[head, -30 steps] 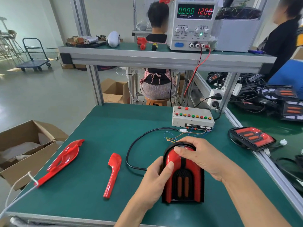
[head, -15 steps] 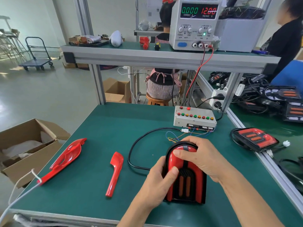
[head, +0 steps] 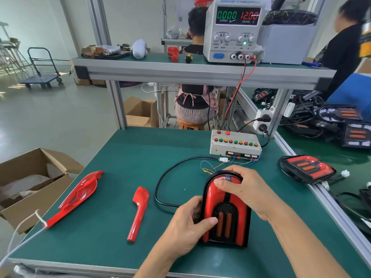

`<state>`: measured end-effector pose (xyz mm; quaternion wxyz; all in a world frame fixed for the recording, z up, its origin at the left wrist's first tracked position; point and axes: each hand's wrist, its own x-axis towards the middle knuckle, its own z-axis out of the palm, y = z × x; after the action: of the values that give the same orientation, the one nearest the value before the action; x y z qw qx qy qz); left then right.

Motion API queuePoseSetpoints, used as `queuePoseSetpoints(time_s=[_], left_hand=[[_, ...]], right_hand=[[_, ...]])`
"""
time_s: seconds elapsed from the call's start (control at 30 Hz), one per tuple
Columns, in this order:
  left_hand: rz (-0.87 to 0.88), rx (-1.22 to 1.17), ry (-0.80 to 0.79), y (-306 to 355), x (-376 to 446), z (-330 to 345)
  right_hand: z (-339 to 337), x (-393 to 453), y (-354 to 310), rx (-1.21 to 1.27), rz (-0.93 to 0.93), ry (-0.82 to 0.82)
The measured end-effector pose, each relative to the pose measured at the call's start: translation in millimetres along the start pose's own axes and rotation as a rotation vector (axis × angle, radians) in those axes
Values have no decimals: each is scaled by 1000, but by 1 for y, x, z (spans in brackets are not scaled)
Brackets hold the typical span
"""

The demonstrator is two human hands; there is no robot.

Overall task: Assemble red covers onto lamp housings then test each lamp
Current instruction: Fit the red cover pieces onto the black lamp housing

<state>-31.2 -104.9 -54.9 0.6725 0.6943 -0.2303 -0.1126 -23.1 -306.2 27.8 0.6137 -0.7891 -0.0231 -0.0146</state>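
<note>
Right now I have both hands on the lamp (head: 225, 213), which lies flat on the green table (head: 112, 197) near its front edge, a little right of centre. Its long axis runs away from me: the rounded end points toward the button box (head: 234, 144), the square end toward me. My left hand (head: 185, 227) grips the lamp's left side, thumb laid across the dark grille. My right hand (head: 247, 192) curls over the rounded far end, thumb pressing the red cover (head: 212, 197).

A black cable (head: 170, 173) loops from the lamp's left side round to a white plug (head: 223, 159) just in front of the box, and thin coloured wires lie between the box and the lamp.

For room to move: the widest bare mat is behind the loose parts, toward the back left corner. The right edge is a metal rail (head: 331, 201), near my right wrist, with a second lamp (head: 307, 169) lying across it. The left edge drops to a cardboard box (head: 30, 189).

Counting on my table: one lamp in hand, two loose red pieces. The long red cover (head: 78, 195) lies near the left edge, slanted. The small red piece (head: 138, 211) lies between it and the lamp, wide end away from me. On the shelf above, one power supply (head: 232, 29) reads 0.000 and 12.00.
</note>
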Motion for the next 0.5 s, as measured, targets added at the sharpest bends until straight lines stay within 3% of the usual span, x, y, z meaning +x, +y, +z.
queuePoseSetpoints(time_s=[0.1,0.27,0.5], left_hand=[[-41,-99,45,-4,-1,1],[-127,-372,136,-4,2,-2],[-133,-396,126,-8,2,2]], right_hand=[[-8,-5,5,2,56,7],[-20,-37,31,39,182,-124],[-8,-57,56,83,135,-23]])
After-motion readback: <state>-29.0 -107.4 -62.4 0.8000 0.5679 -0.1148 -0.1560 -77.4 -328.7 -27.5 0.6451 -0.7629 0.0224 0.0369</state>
